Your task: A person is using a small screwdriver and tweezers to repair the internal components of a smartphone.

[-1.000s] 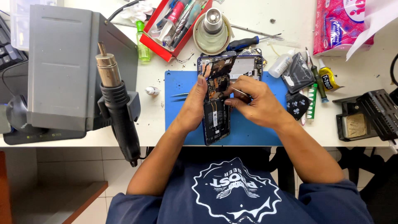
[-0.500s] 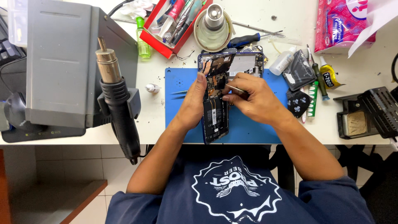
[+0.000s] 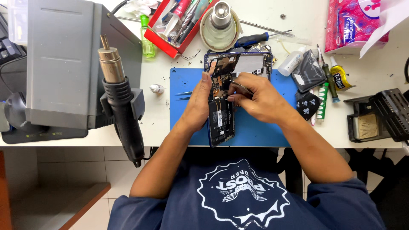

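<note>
Opened phone (image 3: 221,117) on blue mat (image 3: 264,127), hot-air gun (image 3: 121,102) left, red tray (image 3: 164,42) behind

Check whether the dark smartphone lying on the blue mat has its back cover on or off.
Off. The dark smartphone shows its bare black battery and circuit board; the left hand steadies it while the right hand holds thin metal tweezers over the board.
</note>
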